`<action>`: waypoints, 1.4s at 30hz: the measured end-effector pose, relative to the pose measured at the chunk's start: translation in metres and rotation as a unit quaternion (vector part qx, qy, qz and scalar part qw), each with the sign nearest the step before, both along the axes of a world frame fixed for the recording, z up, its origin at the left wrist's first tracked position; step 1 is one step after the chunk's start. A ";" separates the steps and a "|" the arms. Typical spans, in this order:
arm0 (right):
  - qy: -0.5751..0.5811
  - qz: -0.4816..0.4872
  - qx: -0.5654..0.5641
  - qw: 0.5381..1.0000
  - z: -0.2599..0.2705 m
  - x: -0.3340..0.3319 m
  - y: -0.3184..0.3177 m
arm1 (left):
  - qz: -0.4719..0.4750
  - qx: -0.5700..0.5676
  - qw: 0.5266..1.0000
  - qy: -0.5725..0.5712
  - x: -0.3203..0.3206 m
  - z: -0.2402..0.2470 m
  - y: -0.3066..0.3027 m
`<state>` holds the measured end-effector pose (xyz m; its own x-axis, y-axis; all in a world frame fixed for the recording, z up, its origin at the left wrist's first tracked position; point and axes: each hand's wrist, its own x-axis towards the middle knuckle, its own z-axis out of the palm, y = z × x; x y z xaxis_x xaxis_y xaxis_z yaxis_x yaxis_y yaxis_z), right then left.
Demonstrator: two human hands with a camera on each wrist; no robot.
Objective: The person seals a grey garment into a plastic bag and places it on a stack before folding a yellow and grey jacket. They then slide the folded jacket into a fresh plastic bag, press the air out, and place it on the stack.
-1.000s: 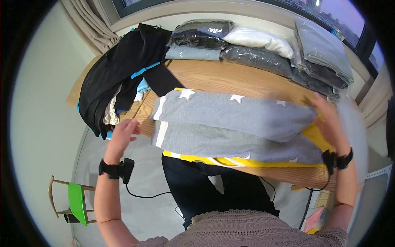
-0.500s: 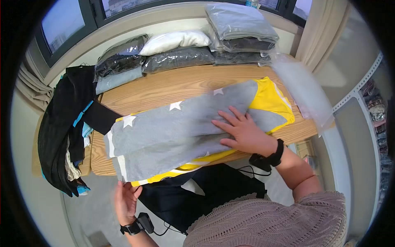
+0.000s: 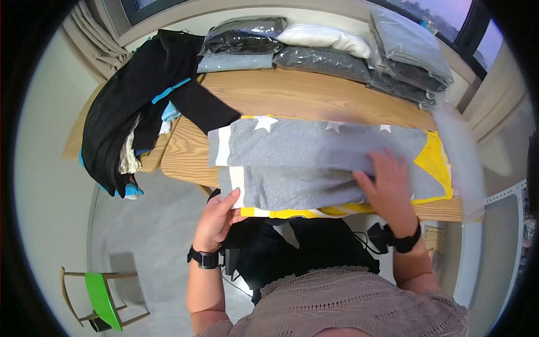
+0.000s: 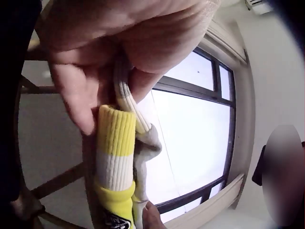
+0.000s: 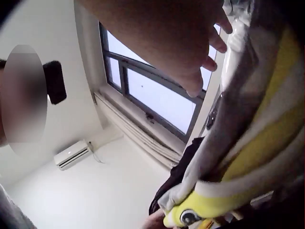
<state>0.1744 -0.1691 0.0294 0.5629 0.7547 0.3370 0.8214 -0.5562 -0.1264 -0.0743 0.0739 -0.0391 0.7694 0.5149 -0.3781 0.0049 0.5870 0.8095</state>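
A grey garment (image 3: 303, 149) with white stars and yellow parts lies folded lengthwise along the table's front edge. At its left end the left hand (image 3: 215, 222) pinches the ribbed cuff between thumb and fingers; in the left wrist view this hand (image 4: 114, 52) has the grey-white cuff (image 4: 125, 98) between its fingers, beside a yellow-and-white ribbed band (image 4: 116, 148). The right hand (image 3: 389, 191), slightly blurred, is spread over the garment's right half. In the right wrist view the right hand's fingers (image 5: 209, 62) are extended beside the cloth (image 5: 257, 124).
Black clothes (image 3: 140, 95) are heaped at the left, one black piece reaching the garment. Bagged clothes (image 3: 323, 62) line the back by the window. A clear plastic bag (image 3: 463, 157) hangs over the table's right end. A green chair (image 3: 104, 300) stands on the floor at lower left.
The left hand has come to the garment's left end and taken hold of the cuff. The right hand, lately at the far right end, has moved inward over the cloth. The head view has swung.
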 end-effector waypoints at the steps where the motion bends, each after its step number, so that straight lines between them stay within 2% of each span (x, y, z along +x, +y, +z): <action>1: -0.016 0.059 0.067 0.996 -0.003 -0.011 0.016 | -0.001 0.004 1.000 -0.011 0.001 -0.001 -0.001; 2: -0.013 0.060 0.071 0.996 -0.004 -0.019 0.028 | 0.001 0.007 1.000 -0.008 0.002 -0.001 -0.005; 4: 0.012 0.100 0.029 0.994 -0.007 -0.030 0.042 | 0.063 0.016 0.995 -0.076 0.000 0.000 -0.015; 6: 0.025 0.125 -0.001 0.992 -0.013 -0.037 0.040 | 0.087 0.016 0.993 -0.079 -0.010 0.000 -0.021; 7: 0.033 0.147 -0.034 0.988 -0.016 -0.040 0.037 | 0.081 -0.004 0.991 -0.107 -0.014 0.004 -0.024; 10: 0.019 0.154 -0.035 0.987 -0.022 -0.046 0.031 | 0.032 -0.048 0.988 -0.146 -0.023 -0.010 -0.017; 12: 0.020 0.156 -0.034 0.987 -0.023 -0.046 0.029 | 0.104 -0.115 0.977 -0.145 -0.015 -0.016 -0.011; 16: 0.033 0.160 -0.023 0.986 -0.023 -0.045 0.029 | 0.114 -0.032 0.988 -0.096 -0.006 0.002 0.000; 22: 0.033 0.172 0.013 0.984 -0.025 -0.043 0.026 | 0.054 -0.024 0.998 -0.016 0.020 0.033 0.019; 24: 0.039 0.170 0.019 0.984 -0.025 -0.042 0.025 | 0.030 0.031 0.998 0.042 0.028 0.042 0.022; 25: 0.044 0.177 0.023 0.983 -0.025 -0.042 0.023 | 0.027 0.025 0.998 0.050 0.029 0.046 0.022; 28: 0.048 0.185 0.044 0.981 -0.027 -0.040 0.022 | 0.005 0.057 0.995 0.083 0.023 0.033 0.033; 30: 0.045 0.182 0.057 0.981 -0.029 -0.040 0.022 | 0.008 0.060 0.994 0.090 0.022 0.029 0.029; 32: 0.043 0.185 0.072 0.979 -0.030 -0.040 0.021 | 0.068 0.094 0.992 0.057 0.021 0.028 0.020; 34: 0.058 0.185 0.067 0.979 -0.031 -0.040 0.020 | 0.071 0.100 0.991 0.046 0.021 0.031 0.017; 36: 0.060 0.185 0.082 0.978 -0.032 -0.039 0.020 | 0.117 0.118 0.986 -0.009 0.026 0.040 0.009; 38: 0.060 0.185 0.095 0.976 -0.031 -0.038 0.019 | 0.126 0.141 0.982 -0.011 0.036 0.065 -0.005; 40: 0.070 0.187 0.100 0.975 -0.031 -0.038 0.018 | 0.121 0.226 0.967 0.005 0.044 0.088 -0.016; 42: 0.084 0.190 0.107 0.972 -0.031 -0.037 0.016 | 0.126 0.257 0.958 0.020 0.055 0.110 -0.026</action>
<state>0.1373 -0.1527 -0.0021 0.3182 0.8415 0.4367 0.9202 -0.1634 -0.3556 -0.0194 0.0474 0.0707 0.5870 0.8079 -0.0524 -0.0471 0.0987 0.9940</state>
